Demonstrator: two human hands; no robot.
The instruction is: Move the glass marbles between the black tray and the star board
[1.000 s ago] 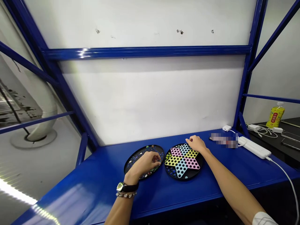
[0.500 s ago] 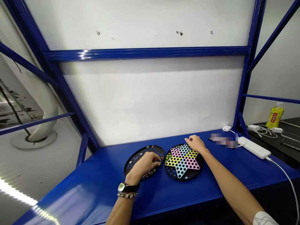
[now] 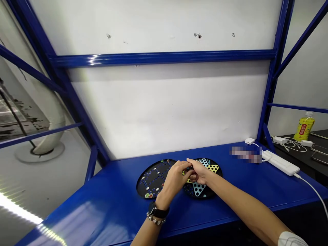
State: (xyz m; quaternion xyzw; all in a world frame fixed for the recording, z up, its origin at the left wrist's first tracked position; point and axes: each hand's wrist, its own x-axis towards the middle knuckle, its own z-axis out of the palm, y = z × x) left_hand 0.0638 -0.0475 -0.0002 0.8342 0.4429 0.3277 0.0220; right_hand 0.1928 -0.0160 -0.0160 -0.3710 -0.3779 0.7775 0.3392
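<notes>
Reference landmark: the star board (image 3: 202, 188), a round black board with a perforated star in pink, yellow and light blue, lying flat on the blue counter (image 3: 243, 186).

1. My left hand (image 3: 176, 178) is over the left edge of the star board. It covers the gap between the board and the black tray (image 3: 151, 176).
2. My right hand (image 3: 199, 172) is over the left half of the star board, palm down, and touches my left hand.
3. Finger state: the fingers of both hands are curled inward to a narrow pinch, and their tips meet above the left point of the star. I cannot tell whether either hand holds a marble, because the fingertips hide the contact point.
4. The black tray lies just left of the star board, with the two rims close together. Loose marbles (image 3: 148, 195) are spread across its dimpled surface.
5. A watch (image 3: 156, 212) and a bead bracelet (image 3: 154, 220) are on my left wrist, nearer to me than the star board.
6. A white power strip (image 3: 280, 163) lies on the counter well to the right of the star board. A yellow bottle (image 3: 304, 127) stands further right, on a separate black table.
</notes>
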